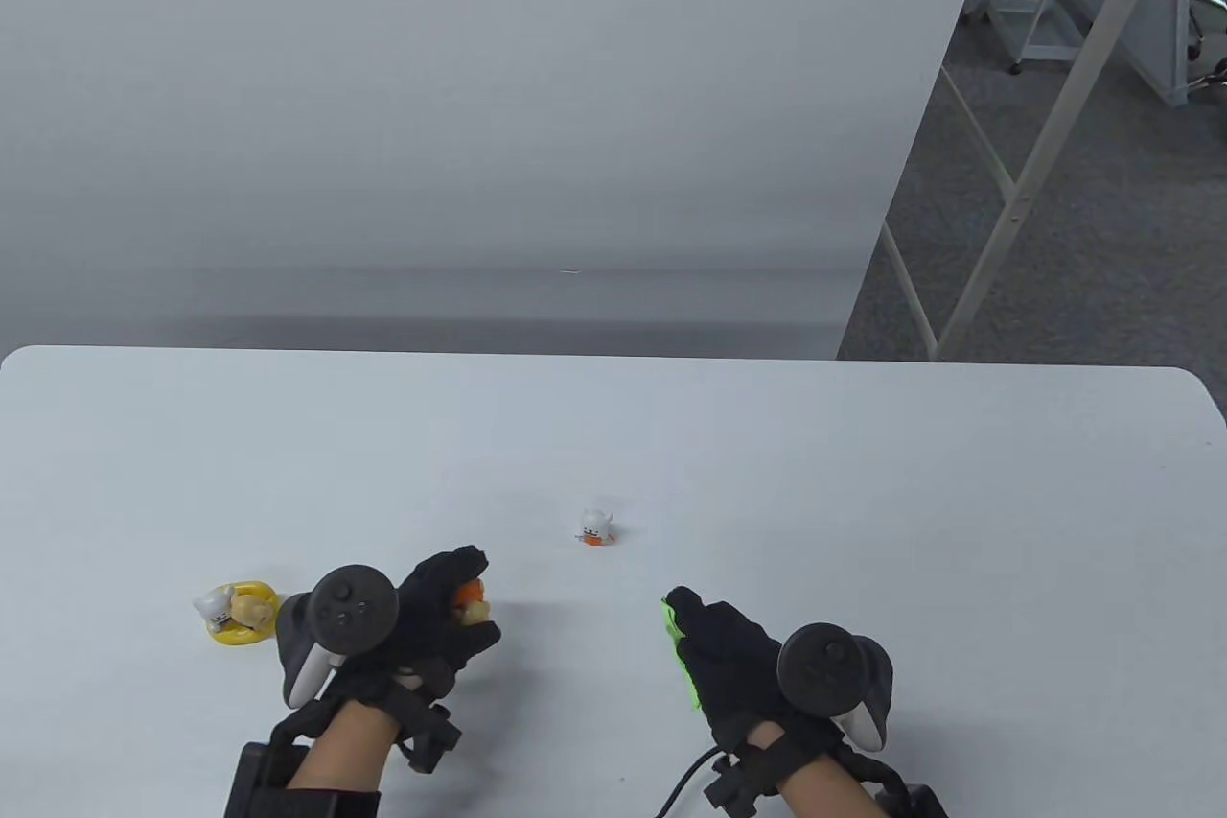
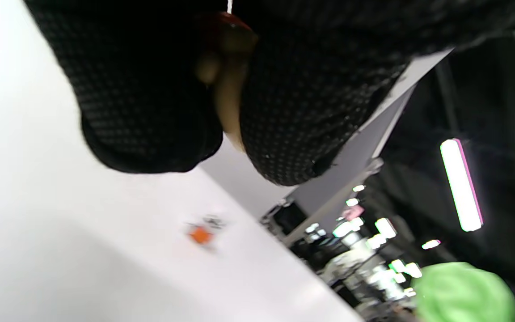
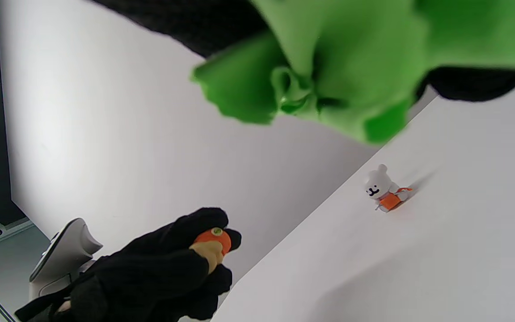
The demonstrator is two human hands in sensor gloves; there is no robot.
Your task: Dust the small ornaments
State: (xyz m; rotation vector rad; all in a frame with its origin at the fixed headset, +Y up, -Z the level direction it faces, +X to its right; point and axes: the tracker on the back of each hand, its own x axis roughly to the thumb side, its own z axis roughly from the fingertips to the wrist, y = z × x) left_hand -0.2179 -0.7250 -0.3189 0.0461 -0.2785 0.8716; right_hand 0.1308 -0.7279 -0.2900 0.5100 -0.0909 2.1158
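Note:
My left hand [image 1: 451,612] grips a small tan ornament with an orange top [image 1: 471,603] a little above the table; it also shows in the left wrist view [image 2: 228,89] and the right wrist view [image 3: 213,243]. My right hand [image 1: 729,655] holds a bunched green cloth [image 1: 682,650], also seen in the right wrist view [image 3: 329,67], to the right of the left hand and apart from it. A white bear ornament in orange [image 1: 596,526] stands on the table beyond both hands, also in the right wrist view [image 3: 383,188]. A yellow ring ornament with small figures [image 1: 237,614] lies left of my left hand.
The white table [image 1: 863,492] ends at a far edge in front of a grey wall. White metal frame legs [image 1: 1016,185] and grey carpet lie beyond the table's far right corner.

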